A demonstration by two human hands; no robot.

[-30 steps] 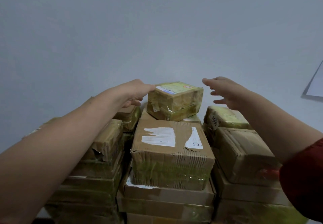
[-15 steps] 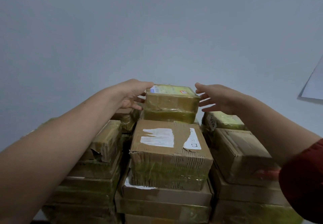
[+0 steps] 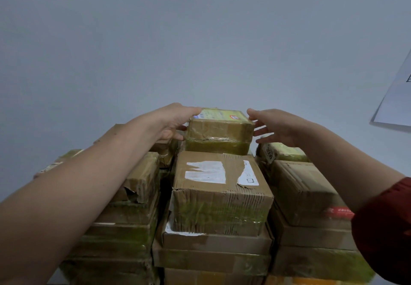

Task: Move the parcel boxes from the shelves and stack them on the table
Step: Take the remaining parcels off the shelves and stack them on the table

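At the frame's centre, atop the middle stack (image 3: 222, 198), the small taped parcel (image 3: 219, 129) now sits square, no longer askew. The left hand (image 3: 175, 121) grips its left edge; the right hand (image 3: 274, 124), fingers spread straight, has closed in, seemingly touching its right side. Placement looks nearly finished.

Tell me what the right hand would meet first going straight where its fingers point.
The small taped parcel atop the middle stack; the right hand points at its right side, seemingly almost touching.
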